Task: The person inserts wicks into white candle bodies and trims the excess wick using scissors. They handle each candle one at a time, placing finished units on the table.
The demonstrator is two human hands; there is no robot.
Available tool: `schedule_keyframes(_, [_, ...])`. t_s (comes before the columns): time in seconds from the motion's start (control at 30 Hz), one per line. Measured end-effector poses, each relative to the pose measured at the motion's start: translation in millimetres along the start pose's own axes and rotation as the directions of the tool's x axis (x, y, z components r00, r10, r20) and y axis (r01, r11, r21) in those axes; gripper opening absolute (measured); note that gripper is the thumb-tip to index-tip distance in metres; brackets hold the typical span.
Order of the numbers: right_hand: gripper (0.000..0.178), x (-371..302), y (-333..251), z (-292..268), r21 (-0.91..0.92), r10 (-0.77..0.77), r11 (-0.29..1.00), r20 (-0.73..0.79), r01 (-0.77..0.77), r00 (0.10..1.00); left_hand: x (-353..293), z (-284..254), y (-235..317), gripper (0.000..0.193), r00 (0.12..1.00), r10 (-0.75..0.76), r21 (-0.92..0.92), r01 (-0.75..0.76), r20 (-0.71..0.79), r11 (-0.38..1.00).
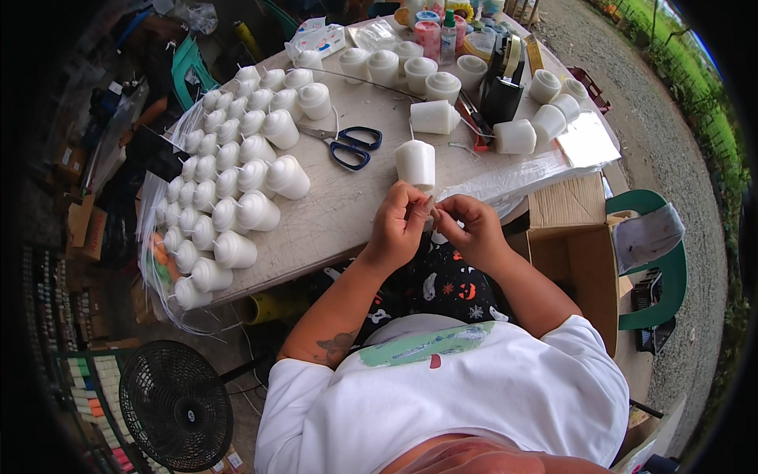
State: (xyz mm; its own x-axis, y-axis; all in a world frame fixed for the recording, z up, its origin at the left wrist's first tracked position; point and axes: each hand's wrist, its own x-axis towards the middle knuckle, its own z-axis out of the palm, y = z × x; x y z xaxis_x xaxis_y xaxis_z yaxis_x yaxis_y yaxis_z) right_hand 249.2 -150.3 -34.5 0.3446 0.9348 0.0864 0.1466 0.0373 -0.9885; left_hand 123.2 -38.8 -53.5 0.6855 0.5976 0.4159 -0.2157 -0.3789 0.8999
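Note:
My left hand (399,223) and my right hand (474,227) meet at the table's front edge, fingertips pinched together. Whatever small piece lies between them is too small to make out. Just beyond my fingers a white candle (415,163) lies on its side, its wick pointing away from me. Another tipped white candle (433,117) is behind it. To the left, several white candles with wicks (255,211) stand in close slanting rows. Dark-blue-handled scissors (353,148) rest on the table between those rows and my hands.
A black tape dispenser (505,79) stands at the back right beside red-handled pliers (480,130). Clear plastic wrap (505,183) covers the table's right front. An open cardboard box (570,261) and a green chair (659,272) are to my right, a black fan (177,405) at lower left.

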Motion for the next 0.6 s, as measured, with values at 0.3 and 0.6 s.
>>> schedule_keyframes(0.3, [0.024, 6, -11, -18, 0.467, 0.141, 0.846, 0.273, -0.259, 0.952, 2, -6, 6, 0.008, 0.999, 0.013, -0.118, -0.008, 0.041, 0.993])
schedule_keyframes(0.6, [0.017, 0, -9, -5, 0.301, 0.074, 0.947, 0.125, -0.109, 0.989, -1, -4, 0, 0.005, 0.998, -0.001, -0.140, 0.009, 0.059, 0.990])
